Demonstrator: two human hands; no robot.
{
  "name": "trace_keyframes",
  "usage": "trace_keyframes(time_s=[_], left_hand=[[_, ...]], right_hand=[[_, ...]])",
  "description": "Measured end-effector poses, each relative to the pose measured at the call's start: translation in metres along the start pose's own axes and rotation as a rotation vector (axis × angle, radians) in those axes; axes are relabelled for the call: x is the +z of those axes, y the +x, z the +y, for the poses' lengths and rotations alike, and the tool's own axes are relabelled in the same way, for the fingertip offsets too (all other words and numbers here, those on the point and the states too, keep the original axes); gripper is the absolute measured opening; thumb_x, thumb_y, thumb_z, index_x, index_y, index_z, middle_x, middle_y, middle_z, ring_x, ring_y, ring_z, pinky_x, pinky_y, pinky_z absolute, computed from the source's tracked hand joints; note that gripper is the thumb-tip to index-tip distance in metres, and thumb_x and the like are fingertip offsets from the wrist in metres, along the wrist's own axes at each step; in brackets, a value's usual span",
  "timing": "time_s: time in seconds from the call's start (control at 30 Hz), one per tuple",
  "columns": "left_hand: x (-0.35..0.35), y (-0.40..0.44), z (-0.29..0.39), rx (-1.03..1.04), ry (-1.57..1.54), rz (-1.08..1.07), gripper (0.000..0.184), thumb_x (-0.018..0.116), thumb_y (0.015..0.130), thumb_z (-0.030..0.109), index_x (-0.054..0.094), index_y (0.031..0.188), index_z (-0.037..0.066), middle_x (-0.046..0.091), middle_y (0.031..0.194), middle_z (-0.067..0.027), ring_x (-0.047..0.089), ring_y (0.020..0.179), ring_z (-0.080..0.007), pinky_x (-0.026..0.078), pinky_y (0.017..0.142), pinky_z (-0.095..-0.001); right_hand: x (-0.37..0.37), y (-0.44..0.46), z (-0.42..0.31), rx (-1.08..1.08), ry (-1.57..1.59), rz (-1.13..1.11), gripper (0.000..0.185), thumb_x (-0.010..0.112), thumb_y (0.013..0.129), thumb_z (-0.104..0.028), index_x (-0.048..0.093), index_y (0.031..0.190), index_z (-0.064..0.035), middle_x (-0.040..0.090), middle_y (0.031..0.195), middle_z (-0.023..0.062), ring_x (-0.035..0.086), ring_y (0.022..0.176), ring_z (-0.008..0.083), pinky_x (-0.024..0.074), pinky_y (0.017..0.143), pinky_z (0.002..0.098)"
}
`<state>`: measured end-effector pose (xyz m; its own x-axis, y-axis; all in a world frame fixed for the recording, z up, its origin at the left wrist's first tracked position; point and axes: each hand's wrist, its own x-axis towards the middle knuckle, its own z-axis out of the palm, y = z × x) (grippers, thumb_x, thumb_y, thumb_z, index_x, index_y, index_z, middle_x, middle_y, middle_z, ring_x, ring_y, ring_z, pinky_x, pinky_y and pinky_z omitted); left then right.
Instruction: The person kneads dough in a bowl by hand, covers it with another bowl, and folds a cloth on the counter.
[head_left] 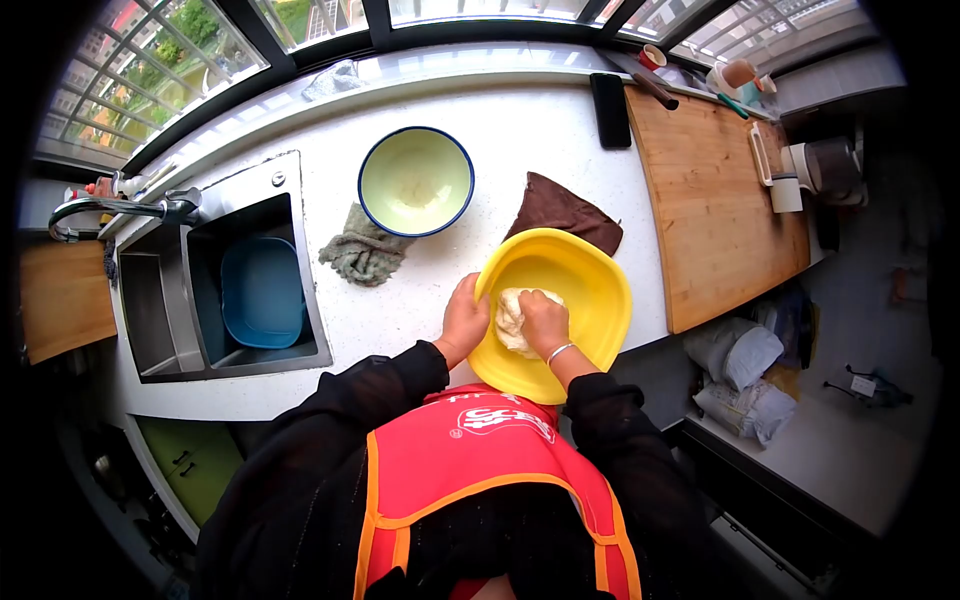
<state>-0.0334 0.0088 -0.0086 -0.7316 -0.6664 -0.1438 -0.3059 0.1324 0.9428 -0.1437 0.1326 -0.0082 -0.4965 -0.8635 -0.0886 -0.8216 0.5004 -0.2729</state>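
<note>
A yellow plastic basin [598, 290] rests at the counter's front edge, against the red apron. Inside it lies a lump of pale dough [513, 318]. My left hand [465, 320] grips the basin's left rim, thumb toward the inside. With its fingers curled, my right hand [545, 324] presses on the right side of the dough; the fingertips are hidden. Behind the basin, a folded brown cloth [566, 212] touches or nearly touches its far rim. Farther back left stands a pale green bowl [416, 180] with a dark blue rim, with a little residue in its bottom.
A crumpled grey-green rag [364, 248] lies by the bowl. On the left is a sink [150, 310] holding a blue tub [262, 295]. To the right are a wooden board [710, 200] and a black phone [610, 111]. White bags [745, 385] sit on the floor.
</note>
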Motion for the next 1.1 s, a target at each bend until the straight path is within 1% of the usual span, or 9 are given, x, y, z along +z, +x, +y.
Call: trace_keyframes(time_s=[0.3,0.4,0.53,0.63,0.7,0.87,1.0,1.07,1.1], left_hand=[[-0.003,-0.002,0.008,0.049,0.028,-0.001,0.029,0.049,0.078,0.004,0.047,0.107,-0.001,0.054,0.099,-0.0225,0.051,0.096,-0.0398,0.042,0.084,-0.0416],[0.001,0.000,-0.002,0.018,0.052,0.005,0.028,0.049,0.078,0.004,0.048,0.105,-0.001,0.055,0.098,-0.0227,0.051,0.095,-0.0403,0.042,0.082,-0.0426],[0.000,-0.001,0.002,0.021,0.042,0.028,0.026,0.049,0.077,0.005,0.048,0.103,0.000,0.056,0.096,-0.0225,0.052,0.093,-0.0406,0.043,0.080,-0.0433],[-0.003,-0.002,0.009,0.015,0.059,0.031,0.026,0.049,0.077,0.005,0.048,0.102,0.001,0.057,0.095,-0.0222,0.053,0.092,-0.0403,0.043,0.079,-0.0435],[-0.002,-0.003,0.010,0.000,0.089,0.026,0.026,0.049,0.077,0.005,0.048,0.103,0.001,0.057,0.095,-0.0220,0.053,0.092,-0.0398,0.043,0.079,-0.0436],[-0.002,-0.004,0.012,0.018,0.125,0.030,0.027,0.049,0.077,0.006,0.048,0.104,0.002,0.057,0.096,-0.0220,0.054,0.091,-0.0400,0.043,0.078,-0.0444],[0.002,-0.006,0.007,0.030,0.151,0.030,0.026,0.049,0.078,0.006,0.048,0.103,0.002,0.057,0.095,-0.0223,0.054,0.090,-0.0405,0.044,0.077,-0.0448],[0.000,-0.004,0.006,0.010,0.164,0.032,0.025,0.049,0.078,0.006,0.047,0.103,0.002,0.057,0.095,-0.0225,0.054,0.090,-0.0409,0.044,0.077,-0.0452],[-0.001,-0.003,0.006,0.023,0.164,0.044,0.025,0.049,0.078,0.006,0.047,0.103,0.002,0.057,0.095,-0.0225,0.054,0.090,-0.0409,0.044,0.077,-0.0452]], right_hand=[[0.003,0.002,-0.001,0.091,-0.045,0.073,0.010,0.055,0.067,-0.003,0.055,0.076,-0.0080,0.058,0.075,0.0121,0.059,0.071,0.0323,0.0484,0.063,0.0396],[-0.025,0.013,0.012,0.154,0.393,-0.417,0.019,0.058,0.067,-0.012,0.059,0.084,-0.0041,0.061,0.088,0.0175,0.059,0.083,0.0329,0.0464,0.073,0.0358],[-0.100,-0.012,-0.011,0.137,0.035,-0.517,0.020,0.058,0.069,-0.018,0.061,0.085,-0.0054,0.063,0.084,0.0144,0.062,0.080,0.0298,0.0482,0.069,0.0376],[-0.059,-0.032,-0.009,0.024,-0.196,-0.489,0.021,0.058,0.071,-0.022,0.064,0.085,-0.0080,0.065,0.085,0.0128,0.064,0.078,0.0279,0.0497,0.066,0.0378],[-0.041,-0.018,-0.022,-0.013,-0.369,-0.666,0.025,0.057,0.075,-0.023,0.066,0.095,-0.0103,0.066,0.090,0.0092,0.064,0.082,0.0247,0.0505,0.067,0.0365],[-0.027,-0.008,-0.019,-0.061,-0.293,-0.517,0.033,0.058,0.075,-0.026,0.065,0.103,-0.0093,0.065,0.098,0.0112,0.062,0.095,0.0244,0.0420,0.088,0.0359],[-0.040,-0.003,-0.018,0.004,-0.206,-0.592,0.032,0.056,0.075,-0.026,0.066,0.102,-0.0113,0.065,0.099,0.0125,0.062,0.094,0.0266,0.0427,0.087,0.0342],[-0.032,0.008,-0.001,-0.221,-0.241,-0.827,0.032,0.055,0.074,-0.025,0.066,0.100,-0.0112,0.064,0.097,0.0138,0.061,0.094,0.0283,0.0443,0.083,0.0338],[-0.043,0.013,0.000,-0.226,-0.250,-0.812,0.032,0.055,0.074,-0.025,0.066,0.100,-0.0112,0.064,0.097,0.0138,0.061,0.094,0.0283,0.0443,0.083,0.0338]])
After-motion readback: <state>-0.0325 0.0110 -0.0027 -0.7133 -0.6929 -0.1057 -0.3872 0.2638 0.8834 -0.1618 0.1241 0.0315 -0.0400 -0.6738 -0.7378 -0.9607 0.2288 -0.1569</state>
